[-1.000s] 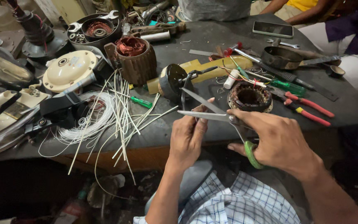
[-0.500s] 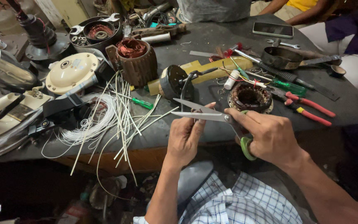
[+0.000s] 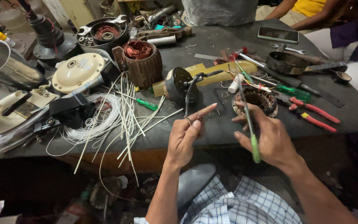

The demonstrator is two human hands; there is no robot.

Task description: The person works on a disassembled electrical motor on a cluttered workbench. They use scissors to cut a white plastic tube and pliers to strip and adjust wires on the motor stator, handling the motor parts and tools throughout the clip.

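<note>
My right hand (image 3: 272, 139) grips a pair of green-handled scissors (image 3: 251, 132), blades pointing up and away over the table edge. Just beyond it lies a round motor stator with copper windings (image 3: 255, 101). My left hand (image 3: 185, 139) is at the table's front edge with the index finger stretched out. Its thumb and fingers pinch the end of a thin dark wire (image 3: 189, 97) that arcs up toward a black round motor part (image 3: 175, 85). The hands are apart.
White sleeving sticks (image 3: 125, 112) and a white wire coil (image 3: 96, 122) lie to the left, near a brown wound stator (image 3: 142, 62). Red pliers (image 3: 314, 114), a green screwdriver (image 3: 295, 92), a metal bowl (image 3: 284, 62) and a phone (image 3: 277, 34) are on the right. Other people sit at the far right.
The scissors were held level across both hands; now they stand upright in my right hand alone. My left hand has let go of the blade and pinches the wire.
</note>
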